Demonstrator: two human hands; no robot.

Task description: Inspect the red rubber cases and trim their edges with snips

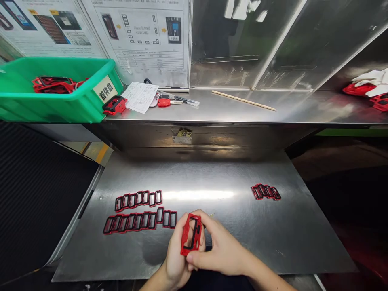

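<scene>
Red-and-black frame [185, 236] in work, fingers of left hand [175, 251] and right hand [222, 251] gripping it.
Frame rows [134, 222] left of centre, smaller frame cluster [266, 191] mid-right; which are finished: cannot tell.

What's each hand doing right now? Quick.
Left hand: closed around the red-and-black frame, holding it.
Right hand: closed on the same frame, thumb at its lower end.

We count about seventeen red-and-black frames [138, 221] in two rows, roughly five clustered frames [266, 191], one handheld frame [185, 238], one green bin [54, 107].
</scene>
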